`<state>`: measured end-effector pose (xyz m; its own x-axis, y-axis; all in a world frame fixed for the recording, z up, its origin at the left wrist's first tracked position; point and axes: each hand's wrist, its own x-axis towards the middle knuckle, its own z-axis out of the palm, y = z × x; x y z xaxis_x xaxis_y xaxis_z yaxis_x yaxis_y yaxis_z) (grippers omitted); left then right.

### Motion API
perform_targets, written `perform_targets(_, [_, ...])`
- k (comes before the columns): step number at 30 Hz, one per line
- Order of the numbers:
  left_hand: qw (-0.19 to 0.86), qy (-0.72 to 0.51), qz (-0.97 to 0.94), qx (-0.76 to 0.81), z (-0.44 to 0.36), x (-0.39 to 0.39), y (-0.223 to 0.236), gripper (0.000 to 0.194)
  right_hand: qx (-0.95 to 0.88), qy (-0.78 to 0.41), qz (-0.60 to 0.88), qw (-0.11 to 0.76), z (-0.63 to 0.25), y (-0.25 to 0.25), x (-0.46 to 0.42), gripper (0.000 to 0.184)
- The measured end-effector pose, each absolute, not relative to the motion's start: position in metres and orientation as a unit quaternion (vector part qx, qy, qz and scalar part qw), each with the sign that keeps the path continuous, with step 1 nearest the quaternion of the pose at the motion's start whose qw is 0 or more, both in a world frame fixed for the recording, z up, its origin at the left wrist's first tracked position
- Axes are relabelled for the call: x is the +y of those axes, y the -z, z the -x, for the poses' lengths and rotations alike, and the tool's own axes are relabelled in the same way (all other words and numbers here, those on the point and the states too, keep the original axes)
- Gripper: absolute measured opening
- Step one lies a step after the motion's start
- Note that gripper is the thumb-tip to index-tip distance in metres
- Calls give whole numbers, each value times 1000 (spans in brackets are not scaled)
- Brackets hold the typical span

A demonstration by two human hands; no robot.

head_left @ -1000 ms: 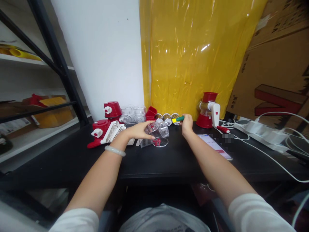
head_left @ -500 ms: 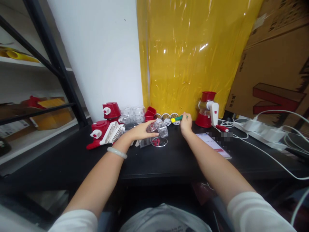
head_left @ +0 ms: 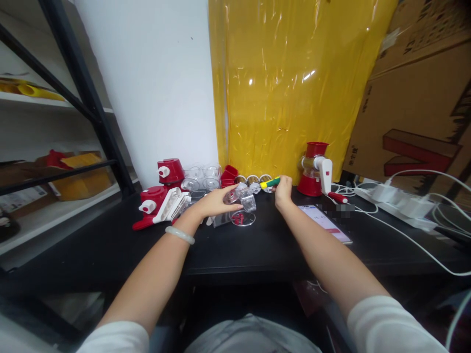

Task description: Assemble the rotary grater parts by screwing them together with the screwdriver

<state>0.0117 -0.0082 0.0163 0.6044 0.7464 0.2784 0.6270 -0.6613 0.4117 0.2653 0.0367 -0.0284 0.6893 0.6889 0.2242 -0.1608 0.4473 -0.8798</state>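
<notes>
My left hand (head_left: 221, 200) is closed around a clear plastic housing (head_left: 247, 200), held a little above the black table. Fingers of my right hand (head_left: 283, 190) wrap the green and yellow handle of a screwdriver (head_left: 270, 184), which points left toward the housing. Its shaft is hard to make out, so I cannot tell whether the tip touches the plastic. Below the housing lies a clear round dish (head_left: 250, 220) with small red parts (head_left: 238, 218) in it. Behind the hands stand several metal grater drums (head_left: 253, 182) in a row.
Red housings (head_left: 171, 170) and white crank handles (head_left: 172, 207) lie at left, beside clear plastic cups (head_left: 202, 177). An assembled red and white rotary grater (head_left: 312, 169) stands at right. A phone (head_left: 324, 223) lies near my right forearm, with a power strip (head_left: 401, 203) and white cables beyond.
The screwdriver and my right hand have shifted very slightly, and the handle looks turned. My left hand keeps its hold on the housing. The camera view has tilted a little.
</notes>
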Motion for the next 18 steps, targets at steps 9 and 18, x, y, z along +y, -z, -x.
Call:
perform_targets(9, [138, -222, -889, 375, -11, -6, -15, 89, -335, -233, 459, 789, -267, 34, 41, 38])
perform_targets(18, [128, -230, -889, 374, -11, -4, -12, 88, -351, -187, 487, 778, -272, 37, 46, 48])
